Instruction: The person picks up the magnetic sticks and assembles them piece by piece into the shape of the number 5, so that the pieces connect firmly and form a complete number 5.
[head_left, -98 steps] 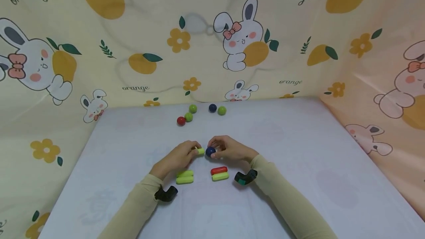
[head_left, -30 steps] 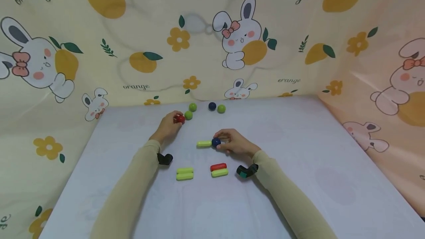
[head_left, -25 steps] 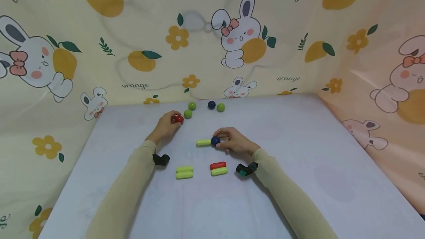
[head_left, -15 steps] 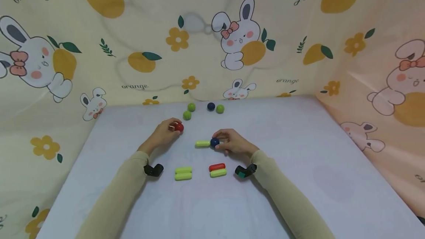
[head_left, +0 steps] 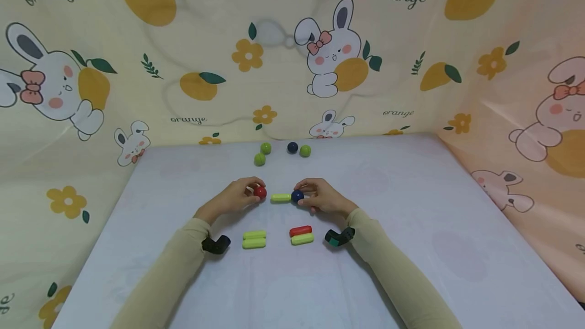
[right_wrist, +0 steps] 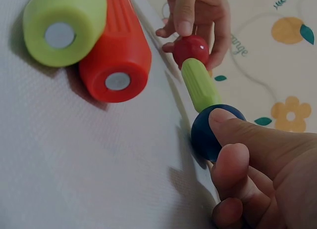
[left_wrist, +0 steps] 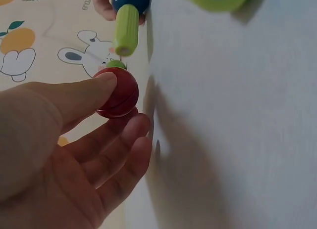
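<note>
My left hand (head_left: pixel 236 196) pinches a red ball (head_left: pixel 260 193) between thumb and fingers. In the head view a small gap separates that ball from the free end of a light green rod (head_left: pixel 280 198). The rod's other end is joined to a dark blue ball (head_left: pixel 297 196), which my right hand (head_left: pixel 325 196) grips with thumb and fingertips. Seen from the left wrist, the red ball (left_wrist: pixel 119 92) sits under my thumb, with the rod (left_wrist: pixel 127 31) pointing toward it. The right wrist view shows my thumb lying on the blue ball (right_wrist: pixel 213 132).
Nearer the front lie two light green rods (head_left: pixel 254 239) side by side, and a red rod (head_left: pixel 300 230) against another green rod (head_left: pixel 302 238). Metal discs (right_wrist: pixel 118 81) show in rod ends. Toward the back are green balls (head_left: pixel 259 159) and a dark blue ball (head_left: pixel 292 147), before a patterned cloth.
The green rod and the held blue ball have come together. My left hand let go of the rod, took the red ball from the back and brought it toward the rod's free end.
</note>
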Motion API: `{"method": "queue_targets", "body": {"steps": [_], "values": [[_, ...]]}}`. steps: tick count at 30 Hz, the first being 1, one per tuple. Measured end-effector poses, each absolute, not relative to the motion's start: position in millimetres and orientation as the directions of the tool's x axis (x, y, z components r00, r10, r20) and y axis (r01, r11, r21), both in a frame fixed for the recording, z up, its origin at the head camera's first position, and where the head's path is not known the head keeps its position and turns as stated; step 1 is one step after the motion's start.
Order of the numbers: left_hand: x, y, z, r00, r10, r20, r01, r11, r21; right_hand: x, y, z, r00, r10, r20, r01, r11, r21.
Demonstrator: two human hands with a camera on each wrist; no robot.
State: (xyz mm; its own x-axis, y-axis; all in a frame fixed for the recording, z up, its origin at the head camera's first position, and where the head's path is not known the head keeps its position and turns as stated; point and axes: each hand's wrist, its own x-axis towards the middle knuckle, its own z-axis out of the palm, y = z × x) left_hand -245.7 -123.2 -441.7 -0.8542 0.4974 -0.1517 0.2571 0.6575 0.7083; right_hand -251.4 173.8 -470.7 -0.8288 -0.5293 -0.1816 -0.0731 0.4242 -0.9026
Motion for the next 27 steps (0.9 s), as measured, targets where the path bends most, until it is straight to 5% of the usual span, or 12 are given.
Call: {"method": "queue_targets", "body": {"steps": [27], "values": [[-239.0,-112.2,-446.7,-0.841,0.513,-0.174,0.27,0.676,0.686,-250.4,172.6,-471.6,-0.839,-0.508,-0.193,-0.052,0.428,-0.902]]}}
